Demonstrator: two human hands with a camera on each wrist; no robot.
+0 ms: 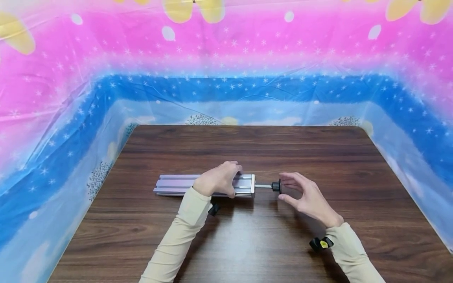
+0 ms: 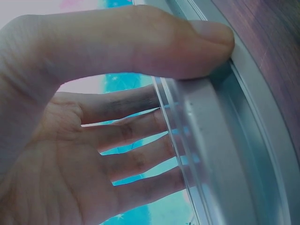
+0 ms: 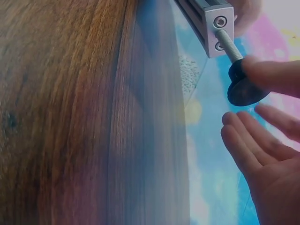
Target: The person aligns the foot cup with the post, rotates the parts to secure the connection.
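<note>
A left hand (image 1: 217, 181) grips a long, silver, grooved aluminium profile (image 1: 178, 184) close to its right end, the thumb along the near side and the other fingers across the far side. The profile stretches left to right at the middle of a dark brown wood-grain desk (image 1: 247, 149). A flat silver metal end plate (image 1: 253, 185) with round bolt heads (image 3: 220, 21) caps it, and from this a thin silver threaded rod (image 1: 263, 186) sticks out to the right, ending in a round black flared foot (image 1: 276, 186).

The right hand (image 1: 307, 198) is beside the foot, its fingers spread wide and only slightly bent; whether the thumb actually touches the black rim is hard to tell. Cream sleeves (image 1: 184, 232) cover both arms. Behind the desk hangs a pink and blue snowflake-patterned cloth (image 1: 233, 88).
</note>
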